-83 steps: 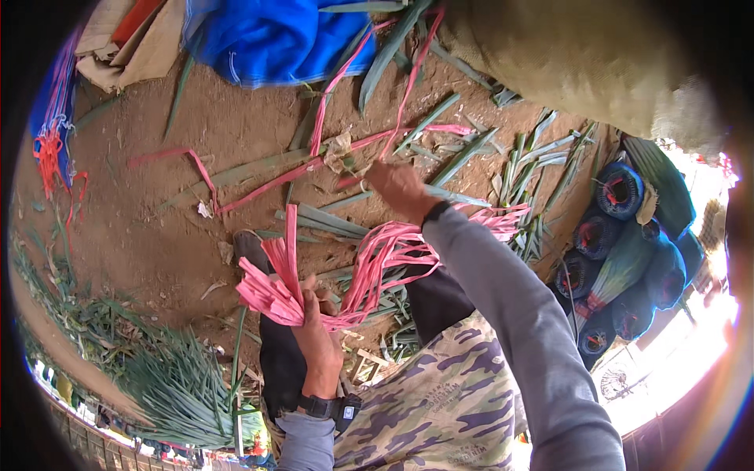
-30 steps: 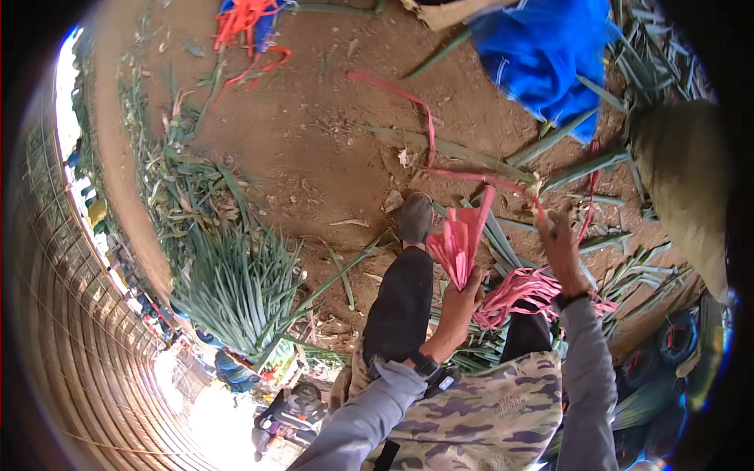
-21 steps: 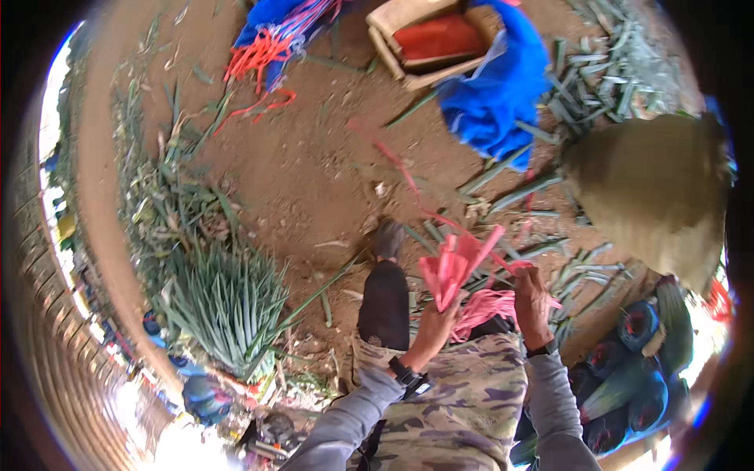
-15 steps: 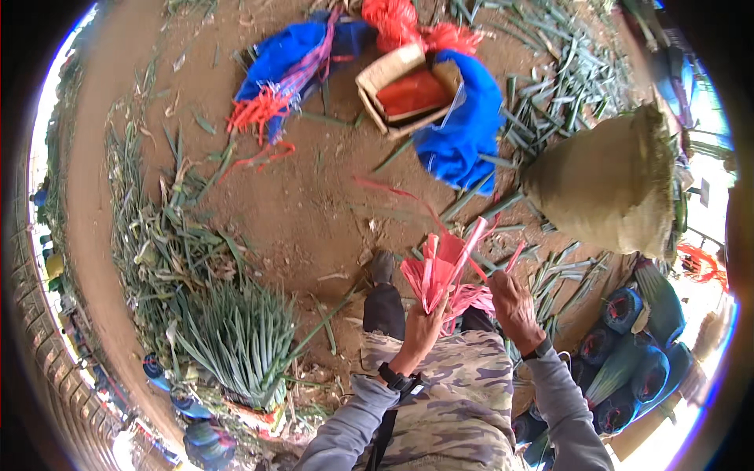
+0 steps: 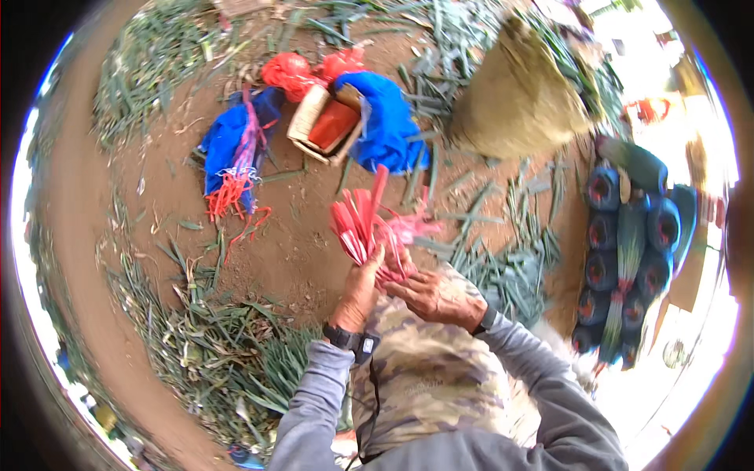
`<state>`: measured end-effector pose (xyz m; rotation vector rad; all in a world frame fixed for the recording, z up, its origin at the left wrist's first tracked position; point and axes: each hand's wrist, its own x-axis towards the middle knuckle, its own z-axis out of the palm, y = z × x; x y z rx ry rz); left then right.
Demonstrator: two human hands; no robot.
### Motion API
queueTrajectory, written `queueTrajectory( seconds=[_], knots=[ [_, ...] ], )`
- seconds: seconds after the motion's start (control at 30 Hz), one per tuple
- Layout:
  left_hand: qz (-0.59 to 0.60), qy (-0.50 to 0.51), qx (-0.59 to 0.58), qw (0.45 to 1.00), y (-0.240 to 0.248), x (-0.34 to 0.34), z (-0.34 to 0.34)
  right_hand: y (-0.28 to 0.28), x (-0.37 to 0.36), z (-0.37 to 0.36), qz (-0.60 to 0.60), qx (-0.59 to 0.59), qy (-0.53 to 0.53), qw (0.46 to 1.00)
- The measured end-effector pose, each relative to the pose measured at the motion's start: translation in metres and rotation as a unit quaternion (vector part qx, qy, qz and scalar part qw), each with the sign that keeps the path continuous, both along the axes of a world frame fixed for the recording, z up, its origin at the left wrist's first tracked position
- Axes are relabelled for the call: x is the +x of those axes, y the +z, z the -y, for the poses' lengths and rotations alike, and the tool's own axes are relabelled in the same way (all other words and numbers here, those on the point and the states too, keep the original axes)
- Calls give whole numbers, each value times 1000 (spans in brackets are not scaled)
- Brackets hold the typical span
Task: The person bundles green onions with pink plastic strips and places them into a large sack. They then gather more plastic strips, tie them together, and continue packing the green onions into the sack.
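A bunch of red and pink plastic strips [image 5: 355,228] stands up out of my left hand [image 5: 360,294], whose fingers are closed round its lower part. My right hand [image 5: 436,298] is against the base of the bunch, beside the left hand. Its fingertips are pressed together on the strips, though exactly what they pinch is partly hidden. Paler pink loose strip ends [image 5: 412,226] hang out to the right behind the bunch. Both hands are in front of my camouflage-patterned apron [image 5: 440,369].
Ahead lie an open cardboard box [image 5: 309,118], blue cloth [image 5: 390,125], red strip bundles [image 5: 289,74] and another blue cloth with red strips [image 5: 228,145]. A tan sack [image 5: 510,98] stands far right. Blue-wrapped green bundles [image 5: 628,235] are stacked at right; cut leek leaves [image 5: 228,353] lie left.
The view has turned, so the ground things appear shifted left and the stacked bundles higher. My right hand, earlier apart holding a strand, has come in against the base of the strips.
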<state>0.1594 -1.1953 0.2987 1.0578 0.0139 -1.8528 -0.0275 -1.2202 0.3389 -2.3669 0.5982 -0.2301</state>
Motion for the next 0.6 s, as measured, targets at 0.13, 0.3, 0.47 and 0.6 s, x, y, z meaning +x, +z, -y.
queueTrajectory(
  seconds=[0.13, 0.3, 0.47, 0.6],
  knots=[
    [49, -42, -29, 997, 16, 0, 2, 4, -12, -29, 64, -6, -123, 990],
    [160, 6, -94, 983, 33, -4, 6, 16, -38, -66, 51, 24, -256, 965],
    [164, -58, -208, 963, 111, -30, 2, 47, -47, -106, 90, 34, -388, 917],
    [109, -159, -263, 945, 173, -65, -27, 67, -16, -119, 205, -79, -461, 860]
  ],
)
